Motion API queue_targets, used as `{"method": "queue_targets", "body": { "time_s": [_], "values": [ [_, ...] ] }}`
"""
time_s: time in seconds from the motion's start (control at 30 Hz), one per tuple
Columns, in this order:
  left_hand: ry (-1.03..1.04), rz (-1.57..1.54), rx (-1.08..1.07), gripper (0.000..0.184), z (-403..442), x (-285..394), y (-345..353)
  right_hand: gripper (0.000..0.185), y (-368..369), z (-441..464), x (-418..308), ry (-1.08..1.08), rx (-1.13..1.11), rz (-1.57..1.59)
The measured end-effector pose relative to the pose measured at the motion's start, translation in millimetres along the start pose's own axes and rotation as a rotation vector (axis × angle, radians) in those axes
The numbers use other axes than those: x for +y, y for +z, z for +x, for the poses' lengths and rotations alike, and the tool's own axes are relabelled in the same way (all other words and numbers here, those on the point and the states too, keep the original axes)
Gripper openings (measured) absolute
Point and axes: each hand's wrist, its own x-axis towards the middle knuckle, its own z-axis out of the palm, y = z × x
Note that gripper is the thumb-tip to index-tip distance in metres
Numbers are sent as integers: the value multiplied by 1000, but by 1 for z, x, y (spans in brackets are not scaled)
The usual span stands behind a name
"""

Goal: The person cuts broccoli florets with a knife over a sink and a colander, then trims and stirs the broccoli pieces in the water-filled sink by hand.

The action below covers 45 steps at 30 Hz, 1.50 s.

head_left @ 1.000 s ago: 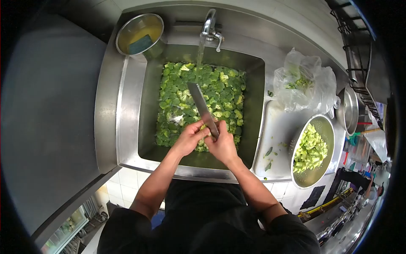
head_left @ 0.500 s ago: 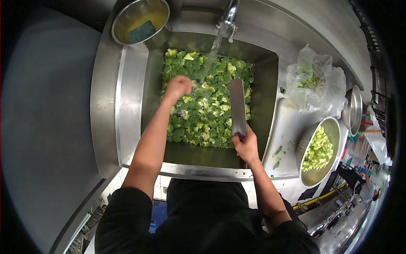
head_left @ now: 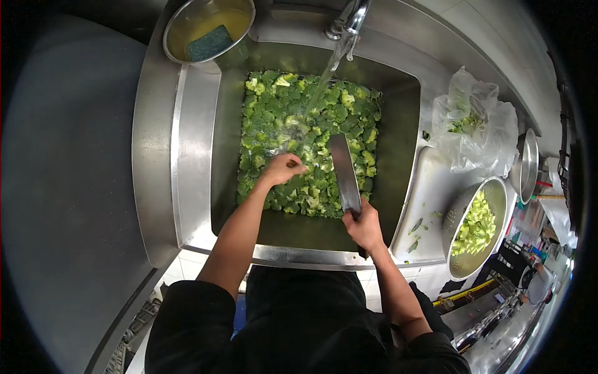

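Note:
Broccoli florets (head_left: 336,112) fill the metal sink (head_left: 398,156) in a dense floating layer. Above their near-left part is my left hand (head_left: 281,169), its thumb and fingers curled together in a pinch. Whatever lies between those fingertips, if anything, is too small to make out. My right hand (head_left: 366,229) grips the handle of a cleaver (head_left: 345,171), whose broad blade points away from me over the right side of the broccoli. Water (head_left: 325,78) runs from the faucet (head_left: 351,22) into the sink.
A steel bowl (head_left: 243,38) with yellowish liquid and a green scouring pad (head_left: 210,43) stands at the back left. On the right are a white cutting board (head_left: 427,193) with scraps, a colander (head_left: 459,262) of cut pale-green pieces, and a plastic bag (head_left: 473,153). A person (head_left: 539,283) is farther off.
My left hand has come nearer to me and to the right, from beside the water splash. The cleaver's blade has tilted, its tip swinging left. The view has shifted slightly.

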Motion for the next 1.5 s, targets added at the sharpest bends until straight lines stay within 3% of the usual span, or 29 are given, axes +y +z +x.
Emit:
{"method": "queue_targets", "body": {
  "time_s": [0.07,0.1,0.17,0.2,0.3,0.43,0.5,0.53,0.6,0.67,0.73,0.83,0.9,1.23,1.33,1.43,1.5],
  "values": [
    [-122,-38,224,49,-7,-4,-19,23,0,2,-2,-26,8,-15],
    [-118,-34,225,49,-11,-7,-26,23,-3,2,-10,-6,-17,-13],
    [-225,451,679,54,-18,-13,-35,23,-4,4,-13,14,-38,-11],
    [-221,453,681,54,-14,-25,-34,23,-2,5,-11,-6,-24,-17],
    [-341,422,321,58,0,-39,-38,22,1,6,-6,-35,-14,-22],
    [-366,243,271,58,5,-38,-38,23,-1,2,-10,-18,-15,-12],
    [-165,67,336,54,-9,-22,-34,23,2,0,-8,-28,-1,-20],
    [-161,69,336,54,-20,-15,-30,23,3,0,-7,-36,15,-28],
    [57,-884,148,49,-49,8,-16,22,4,-3,-22,-76,62,11],
    [270,-989,154,52,-78,41,4,27,8,-6,-32,-197,127,22],
    [397,-936,197,50,-103,72,17,35,7,-7,-56,-277,167,104],
    [413,-891,127,55,-127,101,22,40,8,-8,-75,-312,205,112],
    [563,-925,203,53,-133,115,27,39,4,-8,-82,-353,216,97],
    [587,-865,308,57,-144,133,36,36,10,-7,-70,-448,247,41],
    [467,-815,233,51,-154,139,40,36,16,1,-63,-374,184,-56],
    [451,-855,247,43,-151,141,39,35,25,7,-60,-343,174,-11],
    [478,-1148,201,38,-138,127,45,35,20,8,-65,-293,154,65]
  ]
}}
